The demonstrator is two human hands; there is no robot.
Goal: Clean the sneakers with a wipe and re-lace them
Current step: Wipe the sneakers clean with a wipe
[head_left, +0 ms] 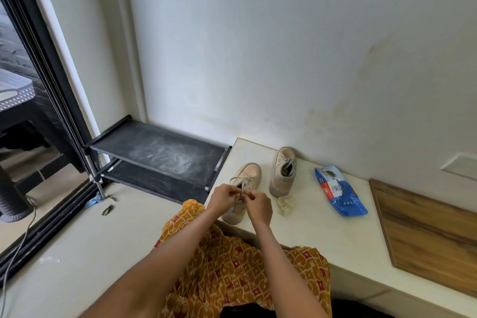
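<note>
Head view. Two beige canvas sneakers stand on a white worktop [335, 237] against the wall. The near sneaker [245, 181] sits at the worktop's left front edge, toe pointing away; the far sneaker [283, 171] stands just beside it to the right, nearer the wall, already laced. The left hand [224, 197] and right hand [259, 205] meet over the near sneaker's opening, each with curled fingers pinching a strand of the flat pale shoelace [241, 180]; whether a knot is formed cannot be told. A crumpled used wipe [284, 204] lies near the far sneaker's heel, and a blue wipes packet [339, 192] lies further right, well apart from the hands. A wooden board [428, 237] rests at the right of the worktop; a black shoe rack [154, 155] stands to the left.

Handling, as judged: the sneaker appears light, with a soft, yielding upper and a stiffer sole, so it may shift when the lace is pulled; steadying it at the heel or sole seems advisable. The lace is limp and thin, best held near its ends by fingertip pinch.
</note>
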